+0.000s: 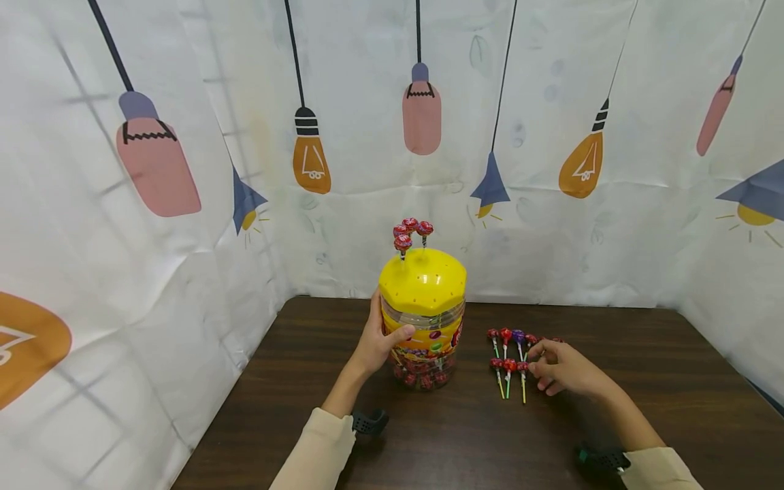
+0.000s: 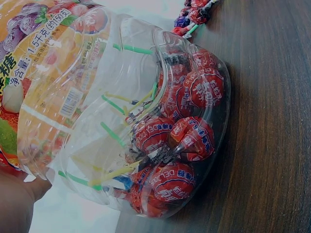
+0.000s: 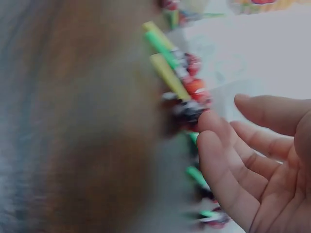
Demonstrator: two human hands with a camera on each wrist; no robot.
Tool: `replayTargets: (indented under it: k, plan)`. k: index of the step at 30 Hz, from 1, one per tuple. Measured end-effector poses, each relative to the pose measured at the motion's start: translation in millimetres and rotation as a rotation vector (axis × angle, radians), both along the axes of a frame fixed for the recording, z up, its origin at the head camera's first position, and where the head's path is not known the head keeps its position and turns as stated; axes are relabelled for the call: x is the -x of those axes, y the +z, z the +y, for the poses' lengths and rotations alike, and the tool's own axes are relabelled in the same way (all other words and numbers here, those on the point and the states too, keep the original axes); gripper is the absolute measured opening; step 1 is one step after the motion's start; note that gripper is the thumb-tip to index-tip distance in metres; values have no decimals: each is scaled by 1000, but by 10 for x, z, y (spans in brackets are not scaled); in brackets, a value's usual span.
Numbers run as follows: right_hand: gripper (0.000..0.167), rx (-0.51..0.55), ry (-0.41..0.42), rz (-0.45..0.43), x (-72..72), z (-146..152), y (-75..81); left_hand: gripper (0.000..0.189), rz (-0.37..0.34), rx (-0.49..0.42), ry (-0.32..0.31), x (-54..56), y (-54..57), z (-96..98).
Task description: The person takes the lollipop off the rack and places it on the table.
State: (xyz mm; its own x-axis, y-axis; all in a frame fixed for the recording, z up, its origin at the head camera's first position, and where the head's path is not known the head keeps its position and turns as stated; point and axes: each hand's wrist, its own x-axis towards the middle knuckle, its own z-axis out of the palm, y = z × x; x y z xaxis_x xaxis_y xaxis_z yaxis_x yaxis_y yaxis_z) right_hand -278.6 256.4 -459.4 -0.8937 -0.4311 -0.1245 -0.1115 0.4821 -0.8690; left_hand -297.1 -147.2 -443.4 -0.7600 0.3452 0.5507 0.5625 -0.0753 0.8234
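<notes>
A clear plastic jar (image 1: 422, 371) with a yellow lid (image 1: 429, 279) stands on the table, wrapped lollipops (image 2: 192, 138) visible through its wall near the bottom. Several red lollipops (image 1: 403, 243) poke up from the lid by their sticks. My left hand (image 1: 380, 337) grips the jar's left side, thumb across the label; its other fingers are hidden behind the jar. To the right, two rows of lollipops (image 1: 510, 366) lie on the table. Over their right end hovers my right hand (image 1: 560, 367), fingers (image 3: 228, 170) loosely bent and thumb apart, with nothing between them.
Beneath everything is a dark brown wooden table (image 1: 478, 442). A white cloth (image 1: 367, 170) printed with hanging lamps rises behind the table and along both sides. Each wrist wears a black band (image 1: 370, 422).
</notes>
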Motion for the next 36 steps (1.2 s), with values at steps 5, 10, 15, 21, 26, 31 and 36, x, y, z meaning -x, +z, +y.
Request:
replayTargets:
  k: [5, 10, 15, 21, 26, 31, 36]
  plan:
    - [37, 55, 53, 140, -57, -22, 233, 93, -8, 1, 4, 3, 1, 1]
    - [23, 178, 40, 341, -168, -217, 471, 92, -7, 2, 4, -4, 10, 1]
    - [21, 294, -16, 485, -275, -530, 767, 92, 4, -1, -4, -15, 25, 5]
    - [24, 429, -15, 583, -241, -980, 1206, 93, 0, 0, 3, -41, 34, 3]
    - [31, 446, -16, 615, -76, -1328, 1540, 92, -5, 13, 27, -47, 34, -7]
    - [40, 426, -8, 603, 144, -1573, 1738, 91, -6, 7, 24, -43, 24, -15]
    - [44, 404, 7, 606, 301, -1722, 1812, 92, -20, 3, 12, -46, 23, -7]
